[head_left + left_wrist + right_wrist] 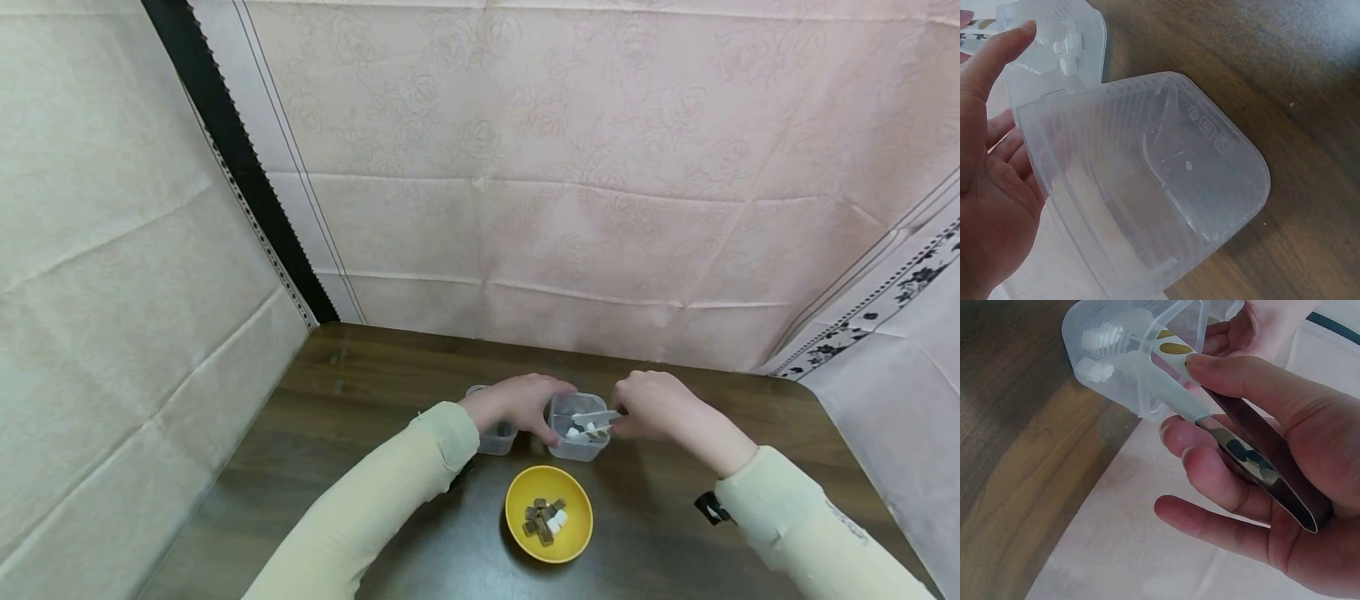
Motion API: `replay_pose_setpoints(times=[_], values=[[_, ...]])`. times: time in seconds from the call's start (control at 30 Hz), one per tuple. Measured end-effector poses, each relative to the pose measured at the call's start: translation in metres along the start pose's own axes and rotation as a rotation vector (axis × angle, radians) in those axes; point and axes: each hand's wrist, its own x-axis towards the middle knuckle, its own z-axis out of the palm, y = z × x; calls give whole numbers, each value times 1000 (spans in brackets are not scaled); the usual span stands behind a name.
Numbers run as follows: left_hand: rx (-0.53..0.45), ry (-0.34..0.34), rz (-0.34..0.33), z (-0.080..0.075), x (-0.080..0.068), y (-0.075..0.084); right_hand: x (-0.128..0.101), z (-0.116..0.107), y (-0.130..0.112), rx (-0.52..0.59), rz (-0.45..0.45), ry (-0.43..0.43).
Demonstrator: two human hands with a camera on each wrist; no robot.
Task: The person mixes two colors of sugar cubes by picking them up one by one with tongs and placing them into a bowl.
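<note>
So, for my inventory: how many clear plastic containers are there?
2: the left container, partly covered by the left hand in the head view; the right container, between that hand and the right hand.

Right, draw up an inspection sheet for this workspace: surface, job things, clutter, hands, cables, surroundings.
Surface: dark brown, wood-grained tabletop, glossy.
Job things: round yellow bowl with brown and white blocks; clear plastic left-hand container; clear plastic right-hand container holding white pieces; pale-tipped shiny tweezers.
Clutter: nothing seen.
Hands: left hand holds the right-hand container; right hand grips the tweezers.
Cables: nothing seen.
Surroundings: pale, rose-patterned cloth behind; black strip at left.
</note>
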Motion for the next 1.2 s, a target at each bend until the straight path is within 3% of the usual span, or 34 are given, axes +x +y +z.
replay_pose_setpoints(times=[0.97,1.2], values=[[1,-10,-3,-1,-1,1,16,5,0,-13,15,-70],[3,-8,-3,-1,0,0,11,3,0,6,-28,-31]])
